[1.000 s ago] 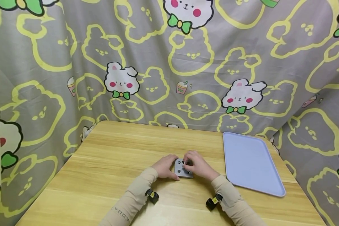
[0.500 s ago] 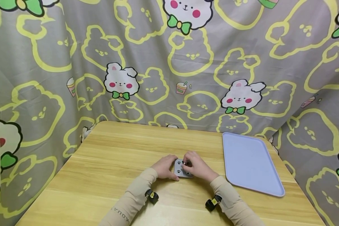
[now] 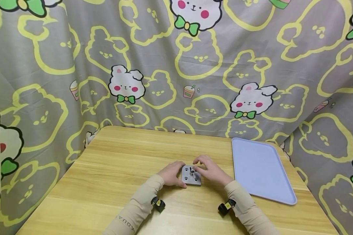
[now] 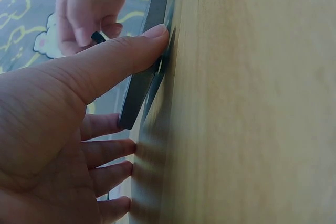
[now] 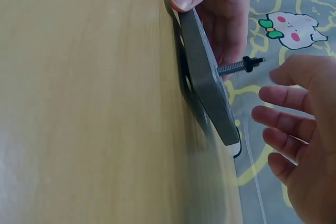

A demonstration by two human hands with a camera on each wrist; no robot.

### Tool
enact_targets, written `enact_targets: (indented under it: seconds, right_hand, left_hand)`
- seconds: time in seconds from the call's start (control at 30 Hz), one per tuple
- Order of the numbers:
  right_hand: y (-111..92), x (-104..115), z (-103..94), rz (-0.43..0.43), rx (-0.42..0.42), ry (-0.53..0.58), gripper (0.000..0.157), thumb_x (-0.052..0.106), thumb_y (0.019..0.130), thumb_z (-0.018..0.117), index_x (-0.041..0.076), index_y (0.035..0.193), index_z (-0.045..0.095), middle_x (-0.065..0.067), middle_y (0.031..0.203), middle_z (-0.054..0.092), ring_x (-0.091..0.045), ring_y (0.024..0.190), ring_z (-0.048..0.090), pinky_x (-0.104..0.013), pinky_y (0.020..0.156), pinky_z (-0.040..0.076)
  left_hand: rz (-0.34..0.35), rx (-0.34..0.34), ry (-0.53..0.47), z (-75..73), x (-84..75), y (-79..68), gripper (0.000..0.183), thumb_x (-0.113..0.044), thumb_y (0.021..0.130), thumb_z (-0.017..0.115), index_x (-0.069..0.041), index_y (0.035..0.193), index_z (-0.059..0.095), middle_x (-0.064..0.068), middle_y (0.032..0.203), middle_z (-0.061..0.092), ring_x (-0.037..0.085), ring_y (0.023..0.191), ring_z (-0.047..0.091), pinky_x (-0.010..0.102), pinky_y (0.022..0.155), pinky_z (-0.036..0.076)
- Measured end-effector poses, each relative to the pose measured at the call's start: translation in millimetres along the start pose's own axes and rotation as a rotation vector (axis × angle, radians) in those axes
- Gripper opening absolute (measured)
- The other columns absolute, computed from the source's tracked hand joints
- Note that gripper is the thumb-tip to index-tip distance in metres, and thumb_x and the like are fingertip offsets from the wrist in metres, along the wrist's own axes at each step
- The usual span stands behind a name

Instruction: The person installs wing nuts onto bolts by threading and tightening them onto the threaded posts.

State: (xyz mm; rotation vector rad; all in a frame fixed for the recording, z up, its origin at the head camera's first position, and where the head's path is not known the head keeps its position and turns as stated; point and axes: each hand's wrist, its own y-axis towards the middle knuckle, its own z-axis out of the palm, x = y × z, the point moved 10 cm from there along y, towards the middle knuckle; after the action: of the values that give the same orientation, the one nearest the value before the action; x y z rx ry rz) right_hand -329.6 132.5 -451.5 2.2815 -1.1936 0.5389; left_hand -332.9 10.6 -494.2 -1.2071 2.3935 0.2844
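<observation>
A grey metal plate (image 3: 191, 181) with holes near its corners lies on the wooden table. My left hand (image 3: 171, 173) holds it from the left, thumb on the near edge and index finger at the far edge. From the plate's face stands a threaded bolt (image 5: 230, 69), with a black nut (image 5: 248, 64) near its free end. Beside it my right hand (image 3: 213, 171) is apart from the nut, its fingers loosely bent and spread with nothing between them. In the left wrist view the plate's edge (image 4: 142, 85) shows behind my left thumb.
A pale blue tray (image 3: 261, 169) lies to the right on the wooden table (image 3: 129, 153). A patterned curtain (image 3: 164, 58) hangs behind the table and at both sides. Each wrist wears a small black camera.
My right hand has let go of the black nut on the bolt and moved slightly right, its fingers spreading. My left hand and the plate have stayed in place.
</observation>
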Motion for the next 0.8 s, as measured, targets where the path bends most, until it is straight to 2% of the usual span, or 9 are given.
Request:
enact_targets:
  seconds: [0.1,0.33,0.8]
  right_hand:
    - [0.1,-2.0,2.2,-0.023,0.014,-0.017,0.016,0.020,0.092,0.065,0.016,0.108,0.064,0.002,0.110,0.064,-0.022,0.105,0.055,-0.041,0.092,0.049]
    - [0.9,0.1,6.9,-0.059,0.055,-0.034,0.024,0.015,0.087,0.069,0.017,0.110,0.064,0.002,0.114,0.063,-0.022,0.109,0.055,-0.043,0.094,0.049]
    - [3.4,3.8,9.6,-0.069,0.075,-0.011,0.028,0.020,0.088,0.070,0.017,0.115,0.066,0.002,0.120,0.063,-0.021,0.114,0.052,-0.046,0.098,0.047]
  left_hand:
    - [0.003,-0.001,0.002,-0.3,-0.4,0.0,0.093,-0.048,0.067,0.085,-0.008,0.140,0.045,0.008,0.139,0.053,0.025,0.128,0.052,0.039,0.113,0.041]
    - [0.004,-0.003,-0.003,-2.4,-2.7,-0.9,0.091,-0.047,0.067,0.085,-0.007,0.139,0.045,0.008,0.138,0.054,0.025,0.127,0.052,0.040,0.113,0.041]
    - [0.001,0.004,0.010,-3.8,-4.3,-1.7,0.092,-0.048,0.068,0.084,-0.006,0.140,0.045,0.010,0.142,0.052,0.027,0.131,0.050,0.041,0.115,0.039]
